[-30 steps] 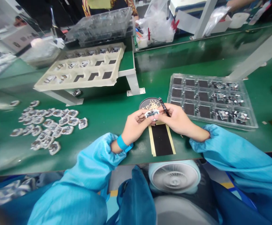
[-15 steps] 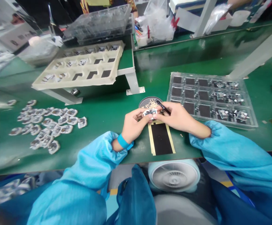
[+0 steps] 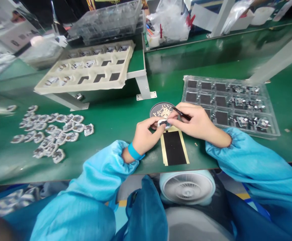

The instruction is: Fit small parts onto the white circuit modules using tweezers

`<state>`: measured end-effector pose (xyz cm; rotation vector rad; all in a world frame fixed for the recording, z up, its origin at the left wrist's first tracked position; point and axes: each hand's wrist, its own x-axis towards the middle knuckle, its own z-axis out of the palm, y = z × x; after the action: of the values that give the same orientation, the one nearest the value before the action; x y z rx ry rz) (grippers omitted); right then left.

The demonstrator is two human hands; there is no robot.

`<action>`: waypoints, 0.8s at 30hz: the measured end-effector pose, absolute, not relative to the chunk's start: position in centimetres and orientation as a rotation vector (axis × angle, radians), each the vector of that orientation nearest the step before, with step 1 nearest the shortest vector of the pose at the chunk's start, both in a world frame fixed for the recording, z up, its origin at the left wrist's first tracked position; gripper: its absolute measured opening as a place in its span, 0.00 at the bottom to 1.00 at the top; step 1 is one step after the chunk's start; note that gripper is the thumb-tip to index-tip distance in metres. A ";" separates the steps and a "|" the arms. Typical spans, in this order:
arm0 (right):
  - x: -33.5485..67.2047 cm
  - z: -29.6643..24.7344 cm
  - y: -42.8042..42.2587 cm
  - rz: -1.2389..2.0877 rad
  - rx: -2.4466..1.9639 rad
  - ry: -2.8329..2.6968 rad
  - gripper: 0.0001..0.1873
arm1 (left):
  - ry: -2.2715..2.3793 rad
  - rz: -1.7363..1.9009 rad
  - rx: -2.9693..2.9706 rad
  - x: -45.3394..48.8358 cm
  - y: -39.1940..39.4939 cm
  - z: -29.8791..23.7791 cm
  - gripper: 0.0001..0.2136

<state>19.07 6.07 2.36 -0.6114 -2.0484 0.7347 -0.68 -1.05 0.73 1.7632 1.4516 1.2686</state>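
Observation:
Between the fingertips of my left hand [image 3: 145, 136], closed, is a small white-rimmed electronic part [image 3: 162, 123] with a dark piece on it. My right hand [image 3: 198, 124] is closed too, with black tweezers [image 3: 183, 114] lying between its thumb and fingers. Its thumb and fingertips meet at the part's right side, hiding some of it. Just behind the hands is a round grey perforated dish [image 3: 153, 109] of small beige bits. Below them on the green table lies a black pad [image 3: 174, 148] edged with yellow tape.
Many similar white-rimmed parts [image 3: 57, 136] lie loose at left. A cream tray [image 3: 85, 88] sits on a raised stand behind them. At right is a clear compartment tray [image 3: 238, 131] with black pads and circuit pieces. A fan [image 3: 187, 189] is below the table edge.
The part has been tilted up in my fingers, so its face shows less. My right hand has shifted slightly right, and the tweezers have swung a little with it.

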 end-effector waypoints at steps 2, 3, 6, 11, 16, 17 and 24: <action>19.0 2.2 6.0 0.705 -0.520 -2.106 0.03 | 1.464 1.265 1.805 -0.7 -1.1 0.8 0.06; 19.0 2.0 6.0 0.681 -0.492 -2.130 0.03 | 1.468 1.258 1.816 -0.7 -1.1 0.8 0.06; 18.9 1.5 6.0 0.618 -0.458 -2.153 0.02 | 1.479 1.233 1.850 -0.8 -1.0 0.6 0.07; 19.0 1.0 6.0 0.599 -0.430 -2.165 0.04 | 1.485 1.252 1.979 -1.3 -0.8 0.0 0.08; 19.1 0.8 6.4 0.687 -0.401 -2.214 0.04 | 1.514 1.184 2.070 -1.2 -0.9 0.3 0.06; 19.1 0.9 6.5 0.715 -0.400 -2.216 0.04 | 1.528 1.152 2.064 -1.3 -0.9 0.5 0.05; 19.3 1.3 8.3 0.491 -0.862 -2.416 0.10 | 1.871 1.138 1.793 -6.2 2.7 0.2 0.06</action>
<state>19.28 8.30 1.28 -0.8622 -2.4156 0.4909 -6.22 2.74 0.24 1.7930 1.8708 1.1375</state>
